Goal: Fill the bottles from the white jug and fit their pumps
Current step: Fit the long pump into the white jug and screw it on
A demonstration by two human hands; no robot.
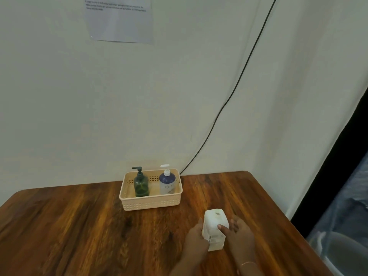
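The white jug (214, 226) stands upright on the wooden table (79, 226), near its right side. My left hand (194, 239) grips the jug's left wall and my right hand (238, 234) grips its right wall, thumb laid over the front. A beige basket (151, 202) sits at the table's back edge by the wall. Inside it stand a dark green bottle (141, 186) with a dark pump on top and a white-and-blue bottle (167, 182) with a white pump on top.
A black cable (229, 100) runs down the wall to behind the basket. A printed sheet (119, 18) is taped high on the wall. The table's right edge drops off beside a dark gap and a grey chair (342, 250).
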